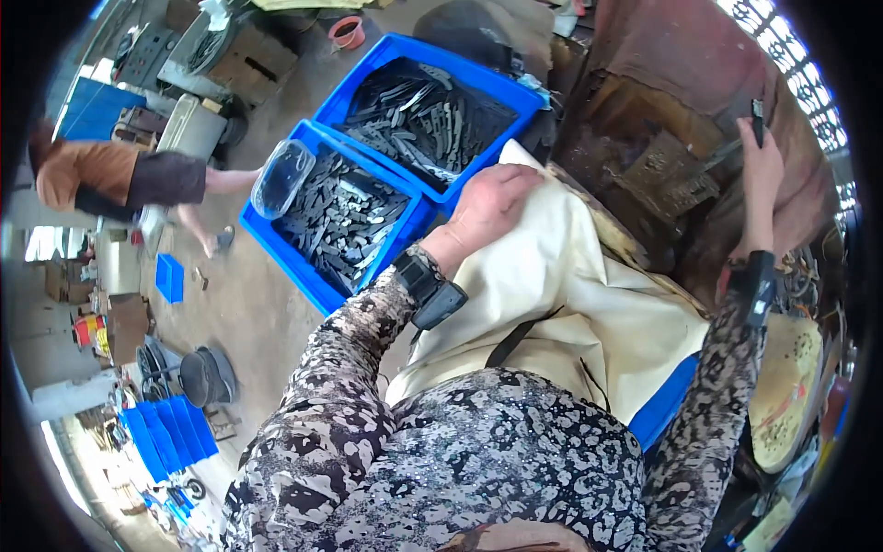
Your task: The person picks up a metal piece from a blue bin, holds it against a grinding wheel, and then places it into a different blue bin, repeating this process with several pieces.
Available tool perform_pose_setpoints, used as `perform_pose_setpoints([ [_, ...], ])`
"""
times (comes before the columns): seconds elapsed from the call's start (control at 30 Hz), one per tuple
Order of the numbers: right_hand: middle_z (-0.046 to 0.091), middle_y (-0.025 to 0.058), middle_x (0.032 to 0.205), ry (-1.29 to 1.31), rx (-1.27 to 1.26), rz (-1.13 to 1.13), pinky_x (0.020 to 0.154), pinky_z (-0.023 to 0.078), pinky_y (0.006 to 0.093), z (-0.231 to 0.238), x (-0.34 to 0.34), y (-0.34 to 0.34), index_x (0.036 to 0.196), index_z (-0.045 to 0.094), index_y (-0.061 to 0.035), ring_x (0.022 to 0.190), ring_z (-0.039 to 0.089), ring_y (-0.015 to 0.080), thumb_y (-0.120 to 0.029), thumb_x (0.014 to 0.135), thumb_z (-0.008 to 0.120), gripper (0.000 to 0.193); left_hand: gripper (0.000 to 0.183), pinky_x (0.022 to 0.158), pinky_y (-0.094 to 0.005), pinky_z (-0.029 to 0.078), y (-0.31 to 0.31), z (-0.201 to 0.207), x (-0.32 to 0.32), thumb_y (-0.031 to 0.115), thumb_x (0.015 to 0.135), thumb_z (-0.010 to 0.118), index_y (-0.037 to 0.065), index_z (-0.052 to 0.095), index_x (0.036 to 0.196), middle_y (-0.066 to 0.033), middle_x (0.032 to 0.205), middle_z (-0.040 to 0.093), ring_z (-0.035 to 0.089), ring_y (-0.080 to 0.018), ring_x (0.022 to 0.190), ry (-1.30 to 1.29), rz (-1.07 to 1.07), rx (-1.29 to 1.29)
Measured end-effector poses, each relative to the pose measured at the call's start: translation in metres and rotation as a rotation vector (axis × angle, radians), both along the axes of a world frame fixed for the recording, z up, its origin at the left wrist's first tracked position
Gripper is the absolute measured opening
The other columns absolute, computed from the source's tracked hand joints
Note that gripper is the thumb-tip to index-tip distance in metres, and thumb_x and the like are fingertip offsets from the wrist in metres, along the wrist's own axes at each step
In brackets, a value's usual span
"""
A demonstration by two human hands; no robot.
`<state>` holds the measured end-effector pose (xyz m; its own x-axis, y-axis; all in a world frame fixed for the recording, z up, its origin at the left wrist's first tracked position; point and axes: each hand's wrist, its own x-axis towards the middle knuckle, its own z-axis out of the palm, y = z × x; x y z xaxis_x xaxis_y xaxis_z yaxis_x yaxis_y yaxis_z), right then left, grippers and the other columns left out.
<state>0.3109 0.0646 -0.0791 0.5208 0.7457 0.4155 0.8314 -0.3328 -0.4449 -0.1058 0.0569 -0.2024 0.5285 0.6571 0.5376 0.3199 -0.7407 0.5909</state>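
Observation:
My left hand (492,202) lies on the cream apron (515,267) over my lap, beside the blue bins. Its fingers are curled together, and whatever they may hold is hidden. Far out to the right, my raised right hand (761,170) pinches a small dark flat piece (758,121) that points upward. Dark flat strips (428,120) fill the far blue bin (386,44). Shorter grey pieces (340,221) are heaped in the near blue bin (276,265). A clear plastic tub (282,179) sits on that bin's left edge.
A brown, stained work station (667,170) with a reddish sheet (717,55) stands in front of me on the right. At the left, a person (138,175) walks past. Blue crates (170,437), dark round pans (207,375) and a pink bucket (347,33) stand on the floor.

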Motion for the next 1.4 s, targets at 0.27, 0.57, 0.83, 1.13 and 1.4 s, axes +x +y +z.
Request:
perform_pose_setpoints([
  [0.27,0.068,0.0171,0.095,0.029,-0.078,0.051,0.084,0.045,0.0355,-0.021,0.068,0.057,0.112,0.067,-0.0113,0.097,0.063,0.0313,-0.052,0.085,0.06,0.05,0.025,0.074,-0.0414,0.052,0.029,-0.048,-0.164,-0.003,0.076,0.056,0.009,0.069,0.093,-0.0116,0.094,0.065,0.062,-0.0338,0.087,0.221,0.53,-0.071],
  [0.57,0.067,0.0148,0.097,-0.16,0.083,-0.072,0.086,0.044,0.0313,-0.022,0.043,0.008,0.118,0.064,-0.0053,0.092,0.062,0.025,-0.051,0.086,0.06,0.056,0.018,0.075,-0.0403,0.051,0.148,-0.081,-0.145,0.012,0.077,0.06,0.014,0.071,0.091,-0.0078,0.095,0.064,0.059,-0.0301,0.094,0.799,0.31,-0.013],
  [0.83,0.067,0.0134,0.106,0.343,0.025,0.03,0.091,0.042,0.0276,-0.049,-0.045,-0.116,0.117,0.064,-0.0017,0.099,0.06,0.02,-0.028,0.09,0.063,0.037,0.016,0.079,-0.0409,0.05,0.191,-0.129,-0.147,0.015,0.077,0.059,0.017,0.071,0.087,-0.0028,0.109,0.061,0.055,-0.0274,0.105,1.204,0.239,0.011],
  [1.13,0.063,0.0023,0.096,0.514,0.042,-0.044,0.081,0.042,0.0213,-0.067,-0.067,-0.154,0.111,0.066,-0.0023,0.091,0.056,0.0084,-0.021,0.091,0.064,0.028,0.015,0.068,-0.0364,0.051,0.206,-0.091,-0.186,0.01,0.084,0.056,0.01,0.063,0.097,-0.0041,0.089,0.064,0.062,-0.0229,0.082,0.868,0.099,-0.044],
  [1.4,0.046,-0.0061,0.071,1.343,0.13,-0.036,0.044,0.024,0.0193,-0.066,-0.063,-0.158,0.114,0.06,-0.0088,0.053,0.035,0.0037,-0.02,0.093,0.06,0.024,0.022,0.055,-0.0197,0.044,0.136,-0.002,-0.147,0.008,0.095,0.05,0.006,0.05,0.116,-0.0076,0.089,0.065,0.057,-0.0092,0.067,-0.44,0.239,-0.975],
])
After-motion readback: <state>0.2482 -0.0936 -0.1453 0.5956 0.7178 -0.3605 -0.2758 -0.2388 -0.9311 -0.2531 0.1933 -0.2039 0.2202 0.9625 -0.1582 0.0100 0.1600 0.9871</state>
